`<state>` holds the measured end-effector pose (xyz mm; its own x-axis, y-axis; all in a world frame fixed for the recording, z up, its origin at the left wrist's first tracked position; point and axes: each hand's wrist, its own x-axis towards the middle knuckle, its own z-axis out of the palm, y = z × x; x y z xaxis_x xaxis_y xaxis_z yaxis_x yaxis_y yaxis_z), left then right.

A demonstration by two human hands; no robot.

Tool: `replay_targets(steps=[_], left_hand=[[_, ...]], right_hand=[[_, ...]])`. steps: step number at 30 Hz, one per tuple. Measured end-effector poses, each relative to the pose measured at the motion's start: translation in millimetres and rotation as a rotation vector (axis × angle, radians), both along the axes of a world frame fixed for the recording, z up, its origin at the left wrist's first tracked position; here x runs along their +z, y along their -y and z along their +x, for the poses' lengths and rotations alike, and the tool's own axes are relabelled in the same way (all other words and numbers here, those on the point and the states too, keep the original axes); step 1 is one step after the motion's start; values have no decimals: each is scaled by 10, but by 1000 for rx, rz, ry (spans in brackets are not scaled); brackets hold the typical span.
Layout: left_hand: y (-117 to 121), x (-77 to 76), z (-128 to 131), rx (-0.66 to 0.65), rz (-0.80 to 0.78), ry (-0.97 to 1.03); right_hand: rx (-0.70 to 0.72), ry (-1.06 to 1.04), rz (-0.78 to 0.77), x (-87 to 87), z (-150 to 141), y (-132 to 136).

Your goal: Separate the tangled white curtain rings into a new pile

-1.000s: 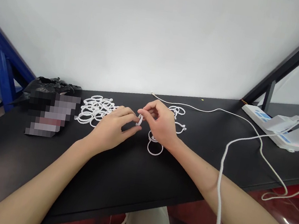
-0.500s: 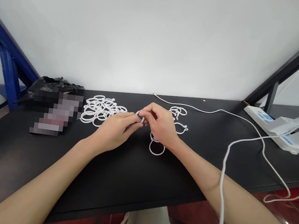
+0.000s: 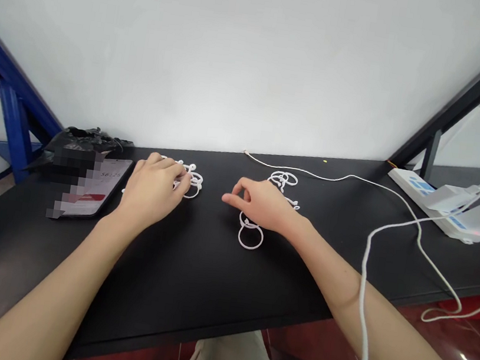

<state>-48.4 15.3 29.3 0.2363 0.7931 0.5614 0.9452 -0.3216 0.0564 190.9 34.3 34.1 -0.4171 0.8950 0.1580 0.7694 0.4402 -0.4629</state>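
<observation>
My left hand (image 3: 152, 188) reaches over a pile of white rings (image 3: 194, 184) with small eyelets, like curtain rings. Its fingers bend down onto the pile, with the thumb apart from them; the fingertips are partly hidden. To the right, my right hand (image 3: 259, 202) hovers above a smaller group of the same rings. Its thumb and forefinger stretch leftward with a gap between them, and nothing shows in them. One loose ring (image 3: 250, 237) lies in front of this hand, and several more rings (image 3: 283, 179) lie behind it.
At the left, a phone (image 3: 96, 189) lies beside a crumpled black plastic bag (image 3: 89, 140). A white cable (image 3: 352, 176) crosses the black table (image 3: 206, 294) to the right. A power strip (image 3: 413, 185) with white adapters sits at the right, and a pale wall (image 3: 256, 63) stands behind.
My hands have come apart from the ring they held between them. The left went left onto the pile; the right moved slightly right and lower, its fingers parting. The held ring is no longer visible between them.
</observation>
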Motion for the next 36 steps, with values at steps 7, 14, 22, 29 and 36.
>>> replay_targets(steps=[7, 14, 22, 29, 36], left_hand=[[0, -122, 34, 7, -103, -58], [31, -78, 58, 45, -12, 0], [55, -54, 206, -139, -24, 42], [69, -70, 264, -312, -124, 92], [81, -69, 278, -328, -153, 161]], right_hand=[[111, 69, 45, -69, -76, 31], [21, -8, 191, -93, -69, -15], [-25, 62, 109, -121, -78, 30], [54, -75, 53, -185, -70, 8], [11, -367, 158, -149, -169, 53]])
